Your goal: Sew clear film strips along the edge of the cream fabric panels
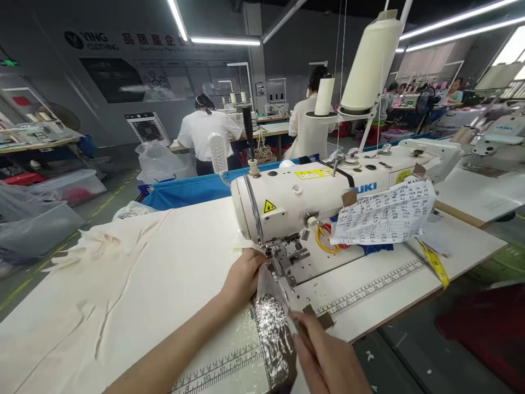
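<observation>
My left hand (245, 275) is beside the needle area of a white sewing machine (287, 202), its fingers bent and closed on a piece of pale fabric (264, 282). That fabric runs toward me from the presser foot. In front of the foot, a shiny silver-taped patch (273, 334) covers part of the table. My right hand (328, 355) is lower right, thumb and fingers pinched together beside the patch. A narrow dark thing shows between those fingers, too blurred to name. The left fingertips are partly hidden near the machine head.
Cream fabric pieces (98, 262) lie on the left of the table (184, 257). Yellow-handled scissors (324, 241), a handwritten paper (385, 213) and a yellow tape measure (435, 265) are at right. Thread cones (371, 65) stand above. People (209, 131) sit beyond a blue cloth bin (180, 191).
</observation>
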A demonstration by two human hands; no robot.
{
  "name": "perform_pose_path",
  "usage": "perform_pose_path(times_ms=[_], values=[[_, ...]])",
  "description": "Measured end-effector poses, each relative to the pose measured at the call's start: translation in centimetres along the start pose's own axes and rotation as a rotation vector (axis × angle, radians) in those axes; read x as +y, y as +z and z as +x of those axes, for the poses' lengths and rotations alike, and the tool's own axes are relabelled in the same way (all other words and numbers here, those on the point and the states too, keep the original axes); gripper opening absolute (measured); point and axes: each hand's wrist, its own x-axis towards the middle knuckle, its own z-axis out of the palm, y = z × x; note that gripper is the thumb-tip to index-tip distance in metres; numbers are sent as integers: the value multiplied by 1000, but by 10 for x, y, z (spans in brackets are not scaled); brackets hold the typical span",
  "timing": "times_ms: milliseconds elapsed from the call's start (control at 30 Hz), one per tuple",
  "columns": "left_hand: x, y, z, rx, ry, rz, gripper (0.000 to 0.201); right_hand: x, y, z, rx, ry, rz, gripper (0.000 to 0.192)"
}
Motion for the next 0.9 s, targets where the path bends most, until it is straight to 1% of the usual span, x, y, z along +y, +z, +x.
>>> perform_pose_path(times_ms=[67,100,200,267,500,767,900], values=[[-4,0,-1,65,-21,-169,19,13,2,10,37,-13,-129,36],[-5,0,-2,78,-29,-237,19,17,2,15,65,-38,-197,35],[-7,-2,-1,61,-42,-329,18,19,6,30,140,-145,-361,31],[-8,-4,0,50,-42,-354,17,17,10,38,152,-192,-402,29],[-11,-5,1,44,-16,-389,16,14,21,52,165,-207,-410,30],[-11,-4,2,41,-45,-431,16,12,23,55,141,-188,-427,30],[-10,-5,2,56,-51,-425,16,13,21,55,139,-194,-380,29]])
